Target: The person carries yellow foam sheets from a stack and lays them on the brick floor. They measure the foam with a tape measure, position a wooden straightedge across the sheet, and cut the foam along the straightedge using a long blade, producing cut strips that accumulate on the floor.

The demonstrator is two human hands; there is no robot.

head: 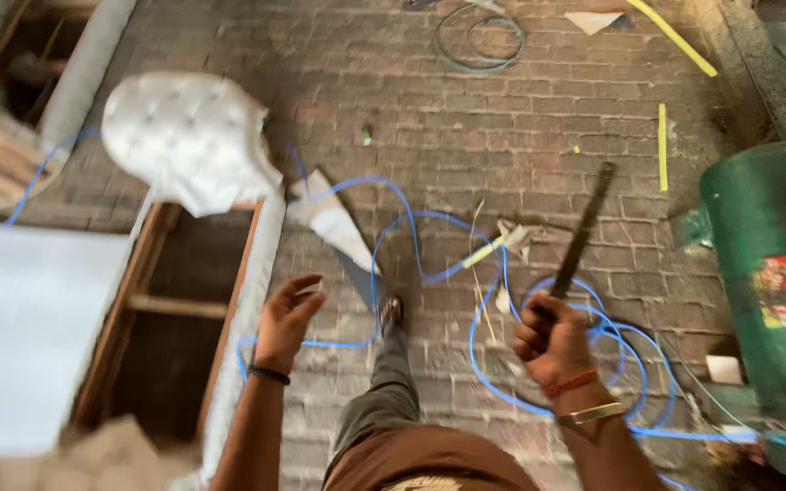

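Two hands are showing above a brick floor (466, 127): the right hand (552, 341) is gripping a long dark tool (584, 232), fingers wrapped tight; the left hand (286, 314) is hanging empty, fingers loosely spread, near a blue hose (411, 227).

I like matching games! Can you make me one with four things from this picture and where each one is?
Things:
1. dark flat bar
2. blue hose
3. white tufted cushion
4. green tank

Places:
A. at the right edge of the picture
B. held in the right hand
C. on the wooden frame, upper left
D. looped across the brick floor

Pairs: 1-B, 2-D, 3-C, 4-A. The left hand is open and holds nothing.
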